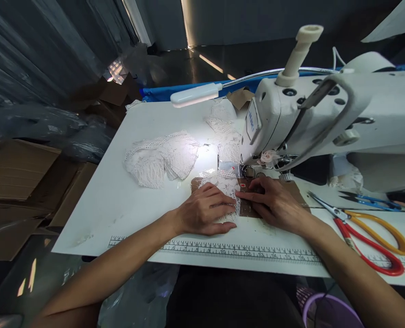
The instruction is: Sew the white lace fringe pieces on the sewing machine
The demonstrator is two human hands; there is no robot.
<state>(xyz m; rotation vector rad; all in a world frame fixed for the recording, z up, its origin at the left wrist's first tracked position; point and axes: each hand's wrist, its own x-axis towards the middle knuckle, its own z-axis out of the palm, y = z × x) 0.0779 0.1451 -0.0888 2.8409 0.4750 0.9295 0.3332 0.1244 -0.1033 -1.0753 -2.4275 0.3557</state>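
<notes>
My left hand (209,209) lies flat on a strip of white lace (228,182) just in front of the sewing machine (274,114), fingers stretched out toward the right. At the lace's right edge my right hand (274,200) rests with its index finger extended, the fingertip touching the edge. Brown tape or card (293,193) lies under the lace and under my right hand. The presser foot (246,171) stands right behind the lace. More white lace (223,123) lies behind the needle area, and a bunched lace piece (164,157) is to the left.
Scissors with red and orange handles (370,237) and blue snips (370,200) lie at the right. A printed ruler (223,250) runs along the table's front edge. A lamp (195,94) hangs over the table (96,218). Cardboard boxes (21,168) stand left; a purple bin (329,310) sits below.
</notes>
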